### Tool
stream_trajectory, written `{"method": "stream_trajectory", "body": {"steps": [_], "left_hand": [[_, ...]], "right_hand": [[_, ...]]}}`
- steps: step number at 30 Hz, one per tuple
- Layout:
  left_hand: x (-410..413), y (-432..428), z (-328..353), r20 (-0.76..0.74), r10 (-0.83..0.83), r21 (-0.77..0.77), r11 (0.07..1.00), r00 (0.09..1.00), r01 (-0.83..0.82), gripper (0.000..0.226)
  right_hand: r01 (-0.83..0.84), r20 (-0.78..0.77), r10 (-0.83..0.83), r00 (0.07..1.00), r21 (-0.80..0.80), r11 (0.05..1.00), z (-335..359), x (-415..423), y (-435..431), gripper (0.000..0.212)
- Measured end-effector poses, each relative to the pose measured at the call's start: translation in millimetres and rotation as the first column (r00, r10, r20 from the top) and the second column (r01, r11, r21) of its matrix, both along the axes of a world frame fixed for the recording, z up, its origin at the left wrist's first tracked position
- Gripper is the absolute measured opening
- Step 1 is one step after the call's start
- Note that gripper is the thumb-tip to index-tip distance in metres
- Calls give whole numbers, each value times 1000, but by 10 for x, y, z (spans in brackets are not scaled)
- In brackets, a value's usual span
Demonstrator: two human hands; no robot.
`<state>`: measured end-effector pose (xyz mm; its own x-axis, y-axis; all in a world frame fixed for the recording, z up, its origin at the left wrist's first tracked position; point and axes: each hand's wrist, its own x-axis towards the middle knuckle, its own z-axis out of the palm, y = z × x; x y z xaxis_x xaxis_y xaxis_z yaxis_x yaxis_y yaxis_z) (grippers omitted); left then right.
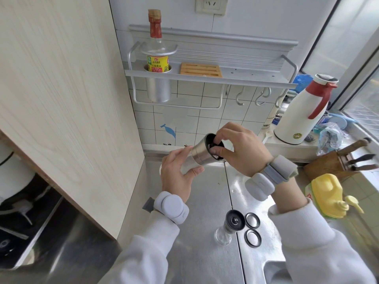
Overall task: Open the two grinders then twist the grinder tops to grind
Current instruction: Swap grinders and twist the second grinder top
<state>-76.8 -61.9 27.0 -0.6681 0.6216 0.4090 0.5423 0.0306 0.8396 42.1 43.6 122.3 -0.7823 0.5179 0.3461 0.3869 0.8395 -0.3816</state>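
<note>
I hold one grinder (200,153) tilted in the air above the steel counter (205,201). My left hand (177,171) grips its clear glass body from below. My right hand (238,148) pinches the black rim of its steel top, fingertips curled over the open end. The second grinder (229,226) stands upright on the counter near me, its black top uncovered. Two round black-rimmed caps (252,229) lie flat beside it, one behind the other.
A white thermos (301,113) stands at the right rear, with a wooden knife block (336,162) and a yellow jug (328,195) nearer. A wall rack (205,76) holds a sauce bottle (156,50). A wooden cabinet panel (61,99) fills the left.
</note>
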Motion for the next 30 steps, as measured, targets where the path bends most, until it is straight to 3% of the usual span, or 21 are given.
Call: {"method": "stream_trajectory", "body": {"steps": [5, 10, 15, 20, 26, 30], "left_hand": [[9, 11, -36, 2, -15, -11, 1000, 1000, 15, 57], [7, 38, -52, 0, -18, -25, 1000, 1000, 18, 56], [12, 50, -81, 17, -21, -33, 999, 1000, 21, 57], [-13, 61, -91, -3, -13, -36, 999, 1000, 13, 57], [-27, 60, -100, 9, -8, -30, 1000, 1000, 9, 57], [-58, 60, -144, -8, -1, -35, 999, 1000, 1, 56]], "right_hand": [[-57, 57, 57, 997, -1, 998, 26, 37, 19, 17], [21, 98, -26, 995, 57, 998, -40, 9, 49, 19], [-73, 120, 74, 990, -18, 997, -27, 54, 77, 22], [-23, 113, 21, 993, 11, 1000, -92, 14, 92, 17], [-82, 63, 86, 994, -72, 994, -107, -20, 103, 20], [-20, 128, 26, 991, -47, 999, -144, -74, 105, 18]]}}
